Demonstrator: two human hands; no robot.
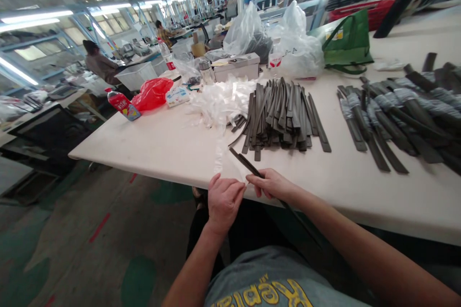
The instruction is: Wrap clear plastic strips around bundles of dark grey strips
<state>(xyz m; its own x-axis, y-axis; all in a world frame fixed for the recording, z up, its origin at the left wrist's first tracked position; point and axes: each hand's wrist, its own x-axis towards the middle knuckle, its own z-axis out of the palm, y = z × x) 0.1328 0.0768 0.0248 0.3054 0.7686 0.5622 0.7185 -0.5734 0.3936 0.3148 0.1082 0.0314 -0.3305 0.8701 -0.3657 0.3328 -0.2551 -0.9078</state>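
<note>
My right hand (272, 184) is closed around a couple of long dark grey strips (248, 163), which slant from above the table down past its front edge. Beside it at the table edge, my left hand (226, 200) has its fingers curled in, pinching a thin clear plastic strip (219, 151) that trails back over the tabletop. The fingertips of both hands nearly meet. Just beyond them lies a loose pile of dark grey strips (283, 115). To its left spreads a heap of clear white plastic pieces (223, 98).
Wrapped bundles of dark strips (399, 110) cover the right of the table (162, 148). Farther back are a green bag (349, 45), plastic bags (298, 43) and a grey box (237, 67). A red bag (153, 93), tissue pack (177, 96) and drink bottle (122, 104) stand left. Co-workers sit beyond.
</note>
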